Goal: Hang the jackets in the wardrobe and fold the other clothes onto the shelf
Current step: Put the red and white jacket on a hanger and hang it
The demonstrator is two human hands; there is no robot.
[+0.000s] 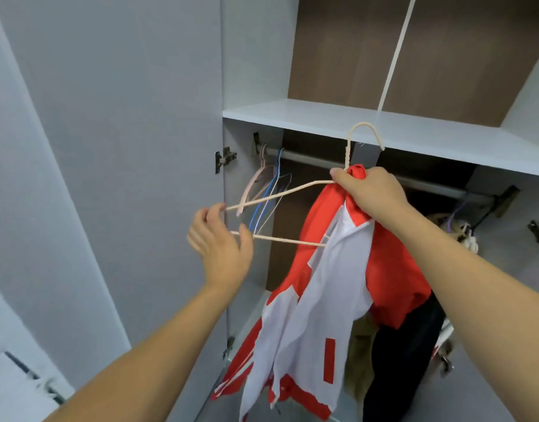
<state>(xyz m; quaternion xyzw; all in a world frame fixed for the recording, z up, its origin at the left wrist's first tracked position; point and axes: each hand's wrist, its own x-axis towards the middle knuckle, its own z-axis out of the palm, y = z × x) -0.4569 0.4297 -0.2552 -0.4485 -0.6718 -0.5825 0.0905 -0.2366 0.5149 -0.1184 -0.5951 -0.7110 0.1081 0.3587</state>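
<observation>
My right hand [372, 193] gripped the red-and-white jacket [320, 287] at its collar together with the neck of the cream hanger [348, 156], just below the wardrobe rail [307, 156]; my left hand [222, 242], fingers loosely spread, touched the hanger's free end, left of the jacket; spare hangers [266, 193] hung on the rail.

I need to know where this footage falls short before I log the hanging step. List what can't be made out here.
- Head view: right end of the hanger, under the red and white jacket.
- Whether the left hand grips it: fingers blurred.
- Clothes on the wardrobe floor, screened by the jacket and the right hand and its forearm.
- Garment at the rail's right end: too small.
</observation>
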